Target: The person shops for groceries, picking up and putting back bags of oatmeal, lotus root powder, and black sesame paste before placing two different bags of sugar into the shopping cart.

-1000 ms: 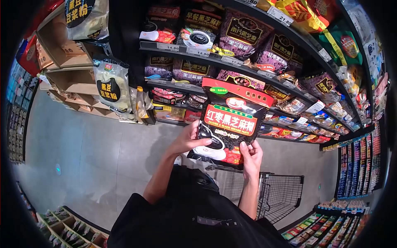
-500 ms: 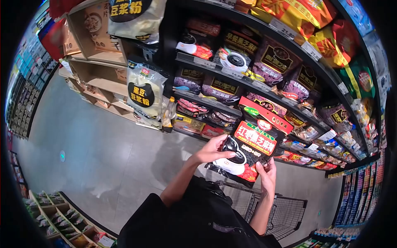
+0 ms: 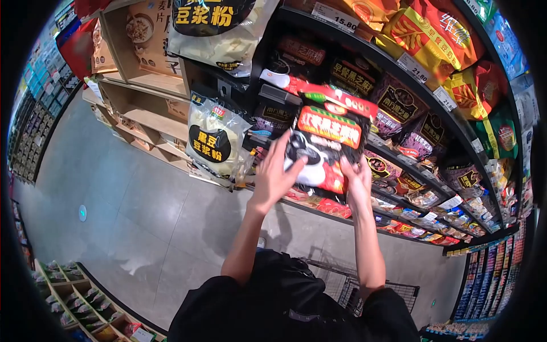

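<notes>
Between my two hands is a black and red bag of black sesame paste (image 3: 327,137), slightly blurred and tilted, its printed front facing me. My left hand (image 3: 273,176) grips its left side, with the thumb across the front. At the lower right edge, my right hand (image 3: 358,179) pinches it with the thumb in front and the other fingers partly hidden. The bag is raised before the dark shelving and covers part of it. Behind it stand similar sesame bags, including a dark one (image 3: 350,77) and a purple one (image 3: 396,105).
Pale soybean powder bags (image 3: 213,137) hang at the shelf end, left of my hands. Farther left is a wooden rack (image 3: 142,108). A wire shopping cart (image 3: 336,285) stands below my right arm on the grey floor (image 3: 137,228). Price labels (image 3: 336,20) line the shelf edges.
Both hands have lifted the bag up and slightly left, from over the floor and cart toward the shelves. The view has shifted a little closer to the shelving.
</notes>
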The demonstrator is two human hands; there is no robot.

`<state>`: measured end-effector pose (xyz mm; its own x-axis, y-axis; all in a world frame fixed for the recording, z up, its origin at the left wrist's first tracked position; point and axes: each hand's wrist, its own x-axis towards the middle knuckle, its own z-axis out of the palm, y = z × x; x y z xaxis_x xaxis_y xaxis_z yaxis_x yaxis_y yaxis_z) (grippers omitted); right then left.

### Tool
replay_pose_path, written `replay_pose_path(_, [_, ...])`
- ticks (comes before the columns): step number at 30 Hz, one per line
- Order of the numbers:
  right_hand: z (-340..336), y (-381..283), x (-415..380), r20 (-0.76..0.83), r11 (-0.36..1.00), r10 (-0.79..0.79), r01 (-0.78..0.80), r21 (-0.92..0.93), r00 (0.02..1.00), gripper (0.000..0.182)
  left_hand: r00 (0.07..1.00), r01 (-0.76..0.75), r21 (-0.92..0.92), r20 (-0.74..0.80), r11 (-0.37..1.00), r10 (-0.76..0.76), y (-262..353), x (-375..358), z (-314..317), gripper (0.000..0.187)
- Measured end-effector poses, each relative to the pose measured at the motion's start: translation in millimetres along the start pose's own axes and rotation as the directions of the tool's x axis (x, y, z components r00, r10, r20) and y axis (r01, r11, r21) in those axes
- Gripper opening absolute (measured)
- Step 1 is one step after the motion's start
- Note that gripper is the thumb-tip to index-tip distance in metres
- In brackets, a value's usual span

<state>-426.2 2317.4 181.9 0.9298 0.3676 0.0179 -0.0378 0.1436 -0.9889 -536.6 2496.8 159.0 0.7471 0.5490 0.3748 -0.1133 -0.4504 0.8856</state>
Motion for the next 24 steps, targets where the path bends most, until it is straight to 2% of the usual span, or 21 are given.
replay_pose_path(4, [55.8, -26.2, 56.8, 0.072, 0.995, -0.091, 0.088, 0.046, 0.993, 0.032, 0.966, -0.160, 0.227, -0.162, 0.961, 0.200, 0.6, 66.6, -5.8, 0.056])
replay_pose_path(6, [65.3, -10.7, 106.7, 0.089, 0.981, -0.190, 0.187, 0.048, 0.978, 0.029, 0.923, -0.261, 0.194, -0.238, 0.946, 0.304, -13.3, 103.4, 0.0, 0.053])
replay_pose_path(8, [96.5, -27.7, 124.8, 0.054, 0.964, -0.222, 0.211, 0.161, 0.974, 0.027, 0.927, -0.230, 0.301, -0.221, 0.925, 0.303, -19.2, 134.2, 4.6, 0.053])
replay_pose_path(10, [108.0, -19.6, 161.4, 0.046, 0.949, -0.264, 0.251, 0.190, 0.964, 0.022, 0.924, -0.197, 0.359, -0.243, 0.912, 0.295, -23.2, 162.6, 17.3, 0.054])
replay_pose_path(11, [110.7, -14.3, 177.5, -0.003, 0.963, -0.220, 0.218, 0.160, 0.975, 0.019, 0.925, -0.195, 0.401, -0.227, 0.895, 0.303, -23.8, 174.7, 21.0, 0.057])
replay_pose_path(12, [107.8, 1.8, 205.5, -0.097, 0.985, -0.171, 0.171, -0.004, 0.981, 0.022, 0.923, -0.202, 0.404, -0.227, 0.892, 0.312, -28.5, 182.1, 25.7, 0.057])
replay_pose_path(14, [124.8, 3.1, 220.2, -0.219, 0.984, -0.176, 0.180, 0.001, 0.960, 0.023, 0.898, -0.219, 0.416, -0.268, 0.883, 0.349, -39.5, 199.1, 32.9, 0.058])
replay_pose_path(15, [131.2, 2.2, 226.2, -0.207, 0.949, -0.305, 0.315, 0.017, 0.929, 0.021, 0.927, -0.200, 0.365, -0.229, 0.909, 0.296, -43.3, 201.3, 32.9, 0.060])
replay_pose_path(16, [131.9, 1.6, 230.3, -0.211, 0.949, -0.303, 0.314, 0.023, 0.929, 0.021, 0.928, -0.204, 0.370, -0.223, 0.906, 0.299, -48.0, 203.0, 32.8, 0.060])
replay_pose_path(17, [129.8, 1.9, 233.5, -0.157, 0.944, -0.288, 0.253, -0.212, 0.945, 0.022, 0.936, -0.169, 0.332, -0.242, 0.928, 0.257, -53.6, 202.8, 33.7, 0.061])
replay_pose_path(18, [128.7, 0.6, 233.4, -0.110, 0.879, -0.259, 0.187, -0.440, 0.960, 0.025, 0.942, -0.135, 0.291, -0.257, 0.947, 0.213, -58.1, 201.3, 34.7, 0.062])
replay_pose_path(19, [136.1, 0.2, 229.1, -0.083, 0.805, -0.476, 0.395, -0.442, 0.876, 0.032, 0.945, -0.143, 0.281, -0.247, 0.949, 0.216, -54.5, 196.9, 31.2, 0.064])
replay_pose_path(20, [130.1, -2.7, 222.3, 0.012, 0.760, -0.408, 0.347, -0.549, 0.913, 0.035, 0.954, -0.115, 0.264, -0.237, 0.958, 0.180, -50.6, 191.9, 29.0, 0.065])
replay_pose_path(22, [123.4, 15.2, 219.3, 0.044, 0.684, -0.542, 0.471, -0.556, 0.839, 0.048, 0.942, -0.132, 0.342, -0.250, 0.930, 0.226, -56.5, 184.6, 30.8, 0.064])
replay_pose_path(23, [117.0, 20.2, 219.3, 0.118, 0.679, -0.511, 0.484, -0.552, 0.851, 0.052, 0.942, -0.137, 0.342, -0.244, 0.930, 0.229, -58.0, 184.0, 31.0, 0.064])
replay_pose_path(24, [114.1, 18.0, 215.2, 0.147, 0.687, -0.493, 0.488, -0.539, 0.857, 0.050, 0.930, -0.141, 0.415, -0.256, 0.899, 0.264, -58.8, 181.9, 31.2, 0.064])
